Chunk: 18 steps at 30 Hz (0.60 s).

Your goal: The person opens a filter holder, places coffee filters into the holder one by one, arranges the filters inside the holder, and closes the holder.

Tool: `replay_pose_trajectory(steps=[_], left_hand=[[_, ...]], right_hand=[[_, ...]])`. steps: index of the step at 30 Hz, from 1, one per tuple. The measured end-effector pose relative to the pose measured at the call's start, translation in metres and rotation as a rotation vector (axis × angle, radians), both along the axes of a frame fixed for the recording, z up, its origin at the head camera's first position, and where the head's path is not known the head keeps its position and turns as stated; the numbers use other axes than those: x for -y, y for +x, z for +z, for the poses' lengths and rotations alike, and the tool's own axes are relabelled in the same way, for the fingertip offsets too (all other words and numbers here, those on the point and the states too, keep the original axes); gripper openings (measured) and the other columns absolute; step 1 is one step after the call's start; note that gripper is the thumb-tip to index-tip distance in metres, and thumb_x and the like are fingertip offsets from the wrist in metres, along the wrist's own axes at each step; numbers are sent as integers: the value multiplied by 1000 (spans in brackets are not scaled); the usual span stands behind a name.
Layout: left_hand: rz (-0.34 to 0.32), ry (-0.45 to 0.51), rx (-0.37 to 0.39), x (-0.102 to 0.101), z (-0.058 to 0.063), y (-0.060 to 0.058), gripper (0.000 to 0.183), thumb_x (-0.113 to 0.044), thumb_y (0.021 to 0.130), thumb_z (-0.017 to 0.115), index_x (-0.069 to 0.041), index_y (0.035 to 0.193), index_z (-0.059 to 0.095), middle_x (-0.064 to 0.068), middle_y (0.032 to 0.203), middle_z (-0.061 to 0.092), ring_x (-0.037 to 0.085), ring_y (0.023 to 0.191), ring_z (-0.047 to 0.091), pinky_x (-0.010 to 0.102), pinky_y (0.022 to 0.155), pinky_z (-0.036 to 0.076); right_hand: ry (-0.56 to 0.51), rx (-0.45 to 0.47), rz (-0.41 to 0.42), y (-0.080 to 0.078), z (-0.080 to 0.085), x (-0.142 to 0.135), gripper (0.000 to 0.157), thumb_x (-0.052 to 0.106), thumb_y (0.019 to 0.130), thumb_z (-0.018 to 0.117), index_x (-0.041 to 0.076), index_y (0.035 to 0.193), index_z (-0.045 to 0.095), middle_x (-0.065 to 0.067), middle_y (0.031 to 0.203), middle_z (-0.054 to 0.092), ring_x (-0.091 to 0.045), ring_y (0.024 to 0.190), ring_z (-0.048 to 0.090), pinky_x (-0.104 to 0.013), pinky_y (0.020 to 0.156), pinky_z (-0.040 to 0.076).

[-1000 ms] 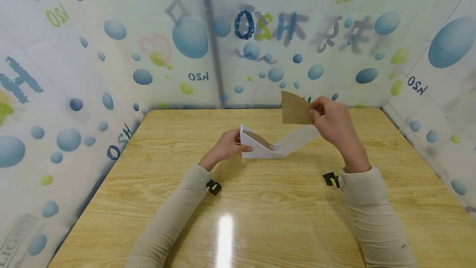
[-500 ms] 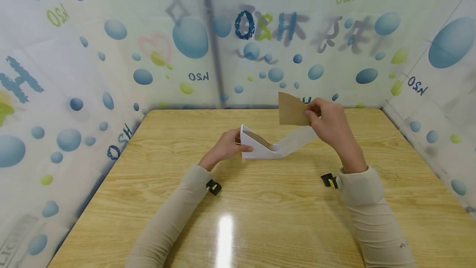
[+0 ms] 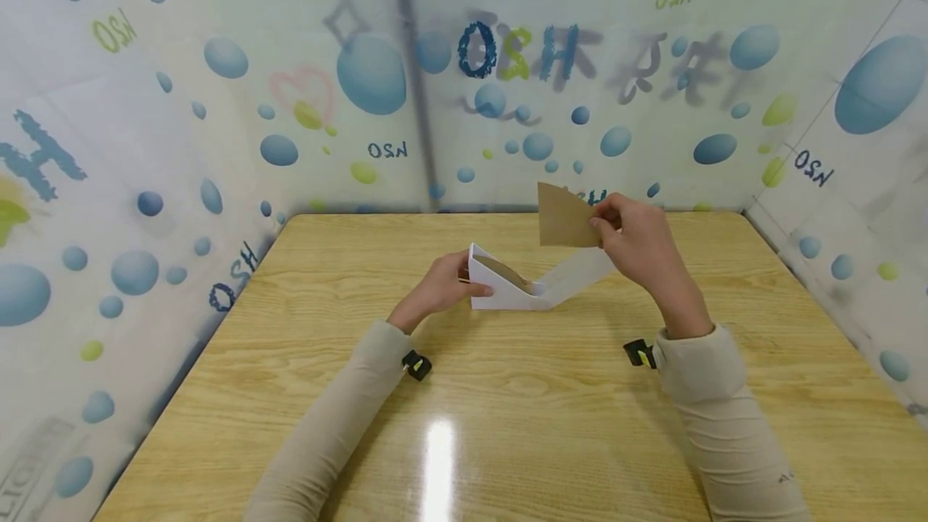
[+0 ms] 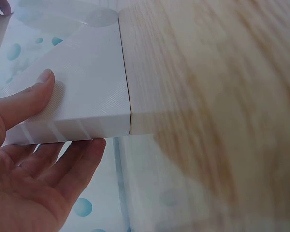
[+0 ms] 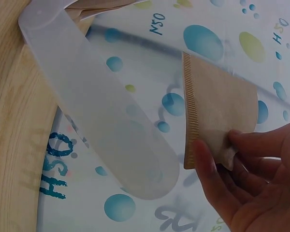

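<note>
My left hand (image 3: pixel 438 284) grips a white, wedge-sided filter holder (image 3: pixel 500 295) by its tall end on the table. In the left wrist view the thumb lies across the holder's white side (image 4: pixel 92 72), the fingers at its end and far side. A translucent lid (image 3: pixel 580 274) swings out to the right from its low end. Brown paper filters (image 3: pixel 500 267) stand inside. Above the lid, my right hand (image 3: pixel 641 244) pinches a brown paper coffee filter (image 3: pixel 561 220) between thumb and fingers. The right wrist view shows the crimped edge of that coffee filter (image 5: pixel 190 111).
A wood-grain table (image 3: pixel 507 425) carries the holder, with a bright glare streak near the front. Patterned sheeting (image 3: pixel 464 143) hangs behind and at both sides. A small black device (image 3: pixel 416 365) sits at the left wrist, another device (image 3: pixel 640 354) at the right.
My right hand has moved slightly left and down with the coffee filter, toward the holder. The left hand and the holder have stayed put.
</note>
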<state>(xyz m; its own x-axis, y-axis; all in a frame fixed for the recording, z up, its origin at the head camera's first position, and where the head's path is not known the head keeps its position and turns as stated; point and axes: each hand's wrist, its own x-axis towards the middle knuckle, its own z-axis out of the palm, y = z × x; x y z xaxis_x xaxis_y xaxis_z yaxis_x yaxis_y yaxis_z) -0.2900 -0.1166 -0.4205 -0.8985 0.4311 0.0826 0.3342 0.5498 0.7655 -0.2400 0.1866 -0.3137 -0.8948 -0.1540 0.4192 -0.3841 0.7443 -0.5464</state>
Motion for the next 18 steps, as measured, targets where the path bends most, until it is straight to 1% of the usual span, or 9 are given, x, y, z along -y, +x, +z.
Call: replay_pose_trajectory(steps=[9, 18], left_hand=[[3, -1, -3, 0, 2, 1, 42, -16, 90, 82, -8, 128, 65, 13, 122, 74, 28, 103, 73, 39, 88, 60], [-5, -8, -6, 0, 0, 0, 41, -15, 91, 81, -7, 128, 65, 13, 122, 73, 29, 105, 74, 39, 89, 61]], right_hand=[[0, 11, 6, 1, 1, 2, 16, 8, 104, 59, -2, 111, 69, -21, 95, 73, -29, 77, 69, -37, 69, 51], [7, 11, 11, 0, -1, 4, 16, 8, 104, 59, -2, 111, 69, -20, 94, 73, -29, 76, 68, -37, 69, 50]])
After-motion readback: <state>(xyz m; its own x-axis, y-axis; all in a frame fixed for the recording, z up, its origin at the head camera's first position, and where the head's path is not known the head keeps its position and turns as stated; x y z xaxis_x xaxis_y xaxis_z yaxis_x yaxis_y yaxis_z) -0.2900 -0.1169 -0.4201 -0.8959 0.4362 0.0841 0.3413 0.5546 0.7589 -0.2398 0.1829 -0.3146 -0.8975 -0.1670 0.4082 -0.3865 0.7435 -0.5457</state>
